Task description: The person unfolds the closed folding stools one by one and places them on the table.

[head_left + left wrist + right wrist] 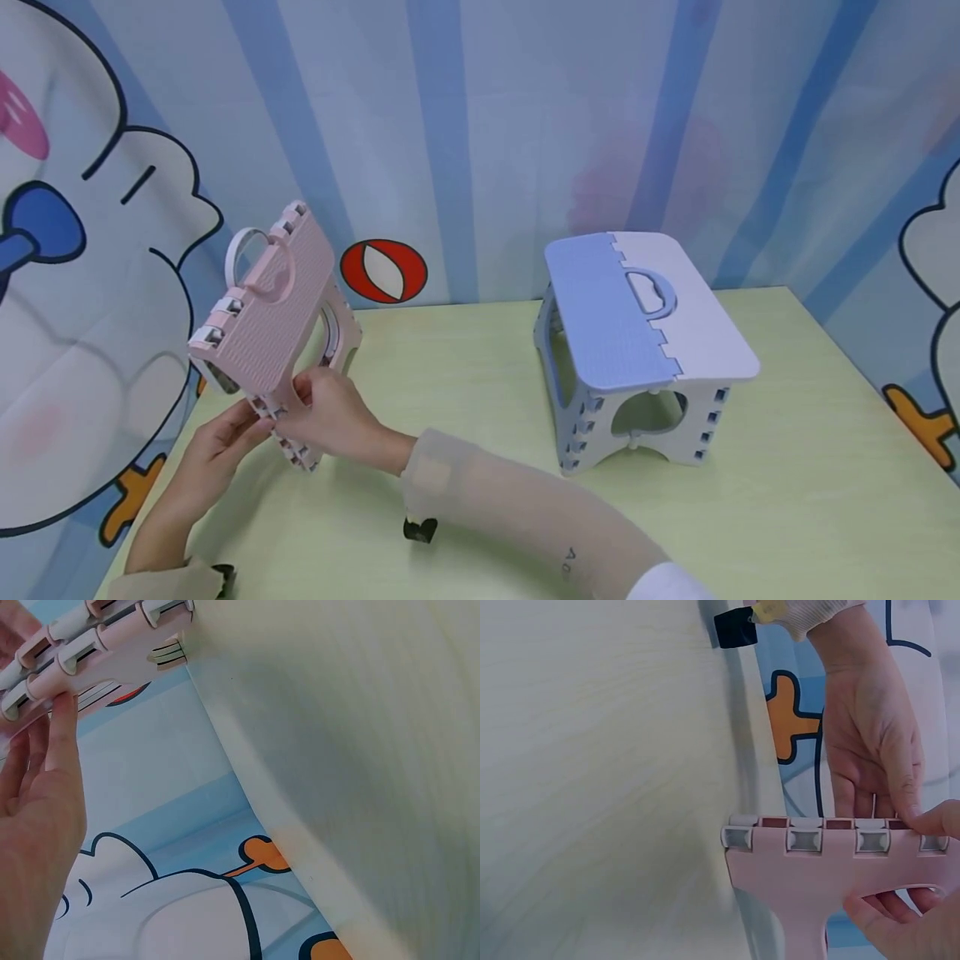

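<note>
A pink folding stool (273,321), partly folded, is tilted above the left side of the table in the head view. My right hand (330,412) grips its near leg panel, with fingers through the opening, as the right wrist view shows. My left hand (217,458) pinches the hinged edge of that panel; in the left wrist view its fingers (64,735) touch the hinge row from below. On the stool's top, the pink handle and a white handle (238,250) stand apart. A blue and white folding stool (615,317) stands unfolded on the right, touched by neither hand.
The pale green tabletop (450,400) reaches back to a blue striped cloth (517,150) printed with cartoon figures. That cloth also runs along the table's left and right sides. A black piece (420,530) hangs under my right sleeve.
</note>
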`<state>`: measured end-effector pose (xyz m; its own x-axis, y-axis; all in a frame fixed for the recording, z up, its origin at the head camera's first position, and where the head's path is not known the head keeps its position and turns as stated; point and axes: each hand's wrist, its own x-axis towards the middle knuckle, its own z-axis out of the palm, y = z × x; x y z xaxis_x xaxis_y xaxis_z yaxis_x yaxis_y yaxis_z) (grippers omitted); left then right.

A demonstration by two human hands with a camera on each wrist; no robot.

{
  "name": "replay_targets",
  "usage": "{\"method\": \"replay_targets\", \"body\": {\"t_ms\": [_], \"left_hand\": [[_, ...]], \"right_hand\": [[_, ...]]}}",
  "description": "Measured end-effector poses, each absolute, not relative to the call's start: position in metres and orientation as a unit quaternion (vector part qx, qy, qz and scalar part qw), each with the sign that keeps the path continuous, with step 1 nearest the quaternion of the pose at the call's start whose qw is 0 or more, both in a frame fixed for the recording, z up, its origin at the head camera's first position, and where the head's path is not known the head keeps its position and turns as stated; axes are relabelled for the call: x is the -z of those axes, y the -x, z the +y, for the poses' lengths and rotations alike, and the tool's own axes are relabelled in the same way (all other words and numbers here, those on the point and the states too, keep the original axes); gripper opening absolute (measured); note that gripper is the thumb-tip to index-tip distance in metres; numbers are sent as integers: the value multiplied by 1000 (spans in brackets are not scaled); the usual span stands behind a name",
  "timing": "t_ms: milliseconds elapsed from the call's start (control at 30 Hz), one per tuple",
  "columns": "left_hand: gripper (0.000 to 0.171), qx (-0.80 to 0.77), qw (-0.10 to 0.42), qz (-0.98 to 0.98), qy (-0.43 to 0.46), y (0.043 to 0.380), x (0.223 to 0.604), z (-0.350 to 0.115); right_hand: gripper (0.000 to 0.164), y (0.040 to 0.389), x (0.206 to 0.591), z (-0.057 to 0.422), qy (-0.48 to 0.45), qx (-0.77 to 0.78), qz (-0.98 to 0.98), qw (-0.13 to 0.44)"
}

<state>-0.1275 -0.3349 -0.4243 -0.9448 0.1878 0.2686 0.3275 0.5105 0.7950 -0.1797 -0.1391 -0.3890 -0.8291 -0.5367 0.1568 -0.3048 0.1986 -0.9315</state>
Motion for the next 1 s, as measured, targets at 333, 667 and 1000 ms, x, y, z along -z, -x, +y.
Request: {"method": "replay_targets", "body": {"t_ms": [333, 667, 1000], "left_hand": [[46, 464, 84, -869, 152, 128, 424, -335], [48, 483, 71, -860, 151, 128, 428, -337], [49, 479, 76, -860, 157, 129, 426, -338]], "right_hand": [[32, 180, 399, -141, 296, 562, 767, 93], [33, 180, 403, -142, 308, 509, 801, 76], [36, 180, 401, -142, 310, 491, 810, 78]]}}
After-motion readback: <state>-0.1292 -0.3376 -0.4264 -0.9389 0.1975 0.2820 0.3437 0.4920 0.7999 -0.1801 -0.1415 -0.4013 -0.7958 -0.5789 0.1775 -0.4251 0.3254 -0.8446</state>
